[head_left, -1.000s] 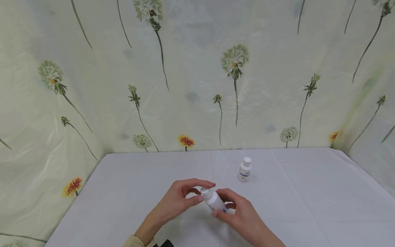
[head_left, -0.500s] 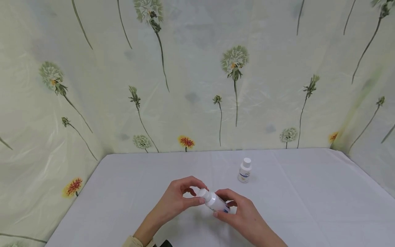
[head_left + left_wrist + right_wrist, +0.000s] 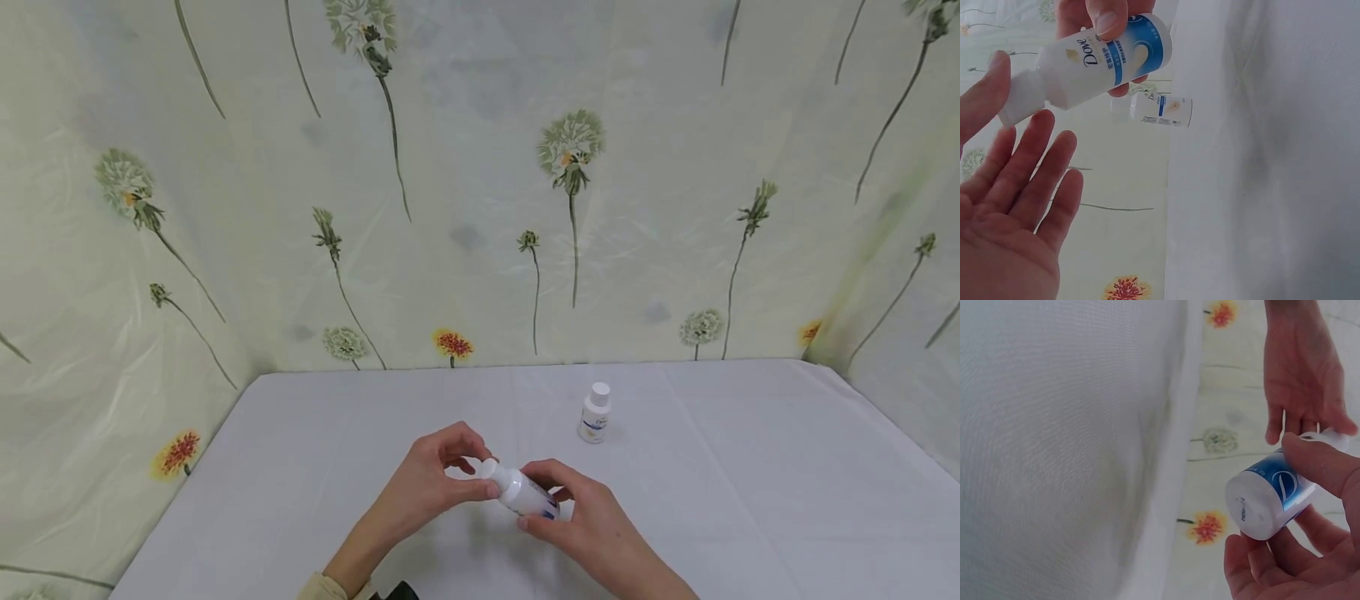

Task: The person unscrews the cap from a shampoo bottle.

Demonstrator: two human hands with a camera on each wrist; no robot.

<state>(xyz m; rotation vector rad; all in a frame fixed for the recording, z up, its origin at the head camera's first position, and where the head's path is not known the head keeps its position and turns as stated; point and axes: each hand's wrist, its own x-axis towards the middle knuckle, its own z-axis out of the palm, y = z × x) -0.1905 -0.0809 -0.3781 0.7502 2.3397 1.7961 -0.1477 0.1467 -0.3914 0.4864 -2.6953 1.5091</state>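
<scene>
A small white Dove bottle (image 3: pixel 525 496) with a blue label band is held tilted above the table, its cap end toward the left. My right hand (image 3: pixel 592 517) grips the body near the base, thumb on the near side and fingers behind. With thumb and fingertips my left hand (image 3: pixel 426 482) pinches the white cap (image 3: pixel 1021 97). The left wrist view shows that hand's other fingers extended. In the right wrist view, the flat bottle base (image 3: pixel 1252 506) faces the camera. The cap looks seated on the neck.
A second white bottle (image 3: pixel 595 419) of similar look stands upright farther back, right of centre. White cloth covers the table (image 3: pixel 750 467). Behind it hangs a flower-patterned curtain (image 3: pixel 480 167), which also runs along both sides.
The held bottle has tipped closer to horizontal, its cap end moving left and slightly down. My left fingers have come down from above the cap and now pinch it. The second bottle stays put.
</scene>
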